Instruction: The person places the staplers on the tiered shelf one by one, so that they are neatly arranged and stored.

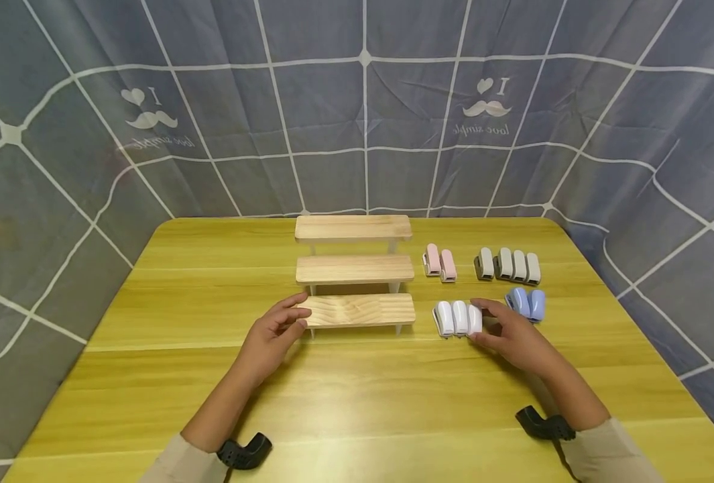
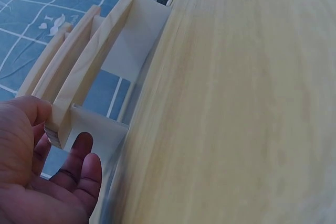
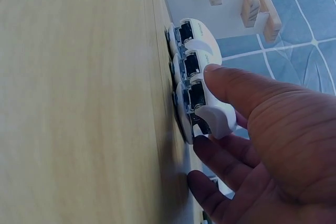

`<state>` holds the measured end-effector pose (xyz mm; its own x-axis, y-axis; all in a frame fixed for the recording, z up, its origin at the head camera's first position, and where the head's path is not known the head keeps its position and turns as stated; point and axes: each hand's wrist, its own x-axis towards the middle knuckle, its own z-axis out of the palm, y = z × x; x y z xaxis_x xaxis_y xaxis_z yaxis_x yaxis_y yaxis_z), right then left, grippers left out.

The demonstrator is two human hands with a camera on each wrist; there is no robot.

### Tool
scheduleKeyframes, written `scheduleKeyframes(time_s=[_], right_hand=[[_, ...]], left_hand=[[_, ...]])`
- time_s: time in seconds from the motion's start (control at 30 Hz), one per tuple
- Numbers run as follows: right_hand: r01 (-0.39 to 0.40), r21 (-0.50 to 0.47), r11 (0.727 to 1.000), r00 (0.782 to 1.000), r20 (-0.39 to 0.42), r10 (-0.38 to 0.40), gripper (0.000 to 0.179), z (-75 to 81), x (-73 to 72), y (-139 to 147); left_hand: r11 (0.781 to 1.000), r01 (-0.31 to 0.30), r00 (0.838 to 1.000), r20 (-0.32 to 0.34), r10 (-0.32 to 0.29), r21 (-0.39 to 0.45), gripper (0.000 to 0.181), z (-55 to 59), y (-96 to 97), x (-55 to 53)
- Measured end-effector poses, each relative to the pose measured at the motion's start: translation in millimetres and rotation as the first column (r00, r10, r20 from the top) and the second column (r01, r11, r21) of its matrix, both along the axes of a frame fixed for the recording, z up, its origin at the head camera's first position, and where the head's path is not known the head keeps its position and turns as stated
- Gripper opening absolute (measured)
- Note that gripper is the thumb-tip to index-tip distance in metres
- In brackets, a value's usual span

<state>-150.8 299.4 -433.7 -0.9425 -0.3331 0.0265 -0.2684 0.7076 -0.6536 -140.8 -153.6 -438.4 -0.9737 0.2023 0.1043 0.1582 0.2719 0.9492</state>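
A three-step wooden shelf stand (image 1: 357,310) with pale legs stands on the table. Its front step's left end lies between the thumb and fingers of my left hand (image 1: 275,329). My right hand (image 1: 510,335) is at the right end of a row of three white mini staplers (image 1: 460,318). There it pinches the rightmost white mini stapler (image 3: 218,116), thumb on the near side and fingers round the far side. The staplers stand side by side, their dark inner parts showing in the right wrist view.
Two pink staplers (image 1: 440,261) stand right of the shelf stand. Several grey staplers (image 1: 518,266) sit farther right, with two blue staplers (image 1: 527,304) just beyond my right hand. A grey checked curtain (image 1: 332,121) hangs behind the yellow wood-grain table (image 1: 357,402).
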Motion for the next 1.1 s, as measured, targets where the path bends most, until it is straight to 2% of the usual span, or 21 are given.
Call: scheduleKeyframes(time_s=[0.87,1.1], right_hand=[[0.005,0.044,0.999,1.0,-0.024,-0.004,0.07,-0.4,-1.2,2.3],[0.004,0.026,1.0,1.0,-0.007,-0.004,0.068,-2.3,-2.0,2.5]], left_hand=[[0.999,-0.003,1.0,-0.005,0.003,-0.036,0.023,-2.5,0.6,-2.7],[0.998,-0.003,1.0,-0.006,0.003,-0.056,0.024,-1.1,-1.2,-1.3]])
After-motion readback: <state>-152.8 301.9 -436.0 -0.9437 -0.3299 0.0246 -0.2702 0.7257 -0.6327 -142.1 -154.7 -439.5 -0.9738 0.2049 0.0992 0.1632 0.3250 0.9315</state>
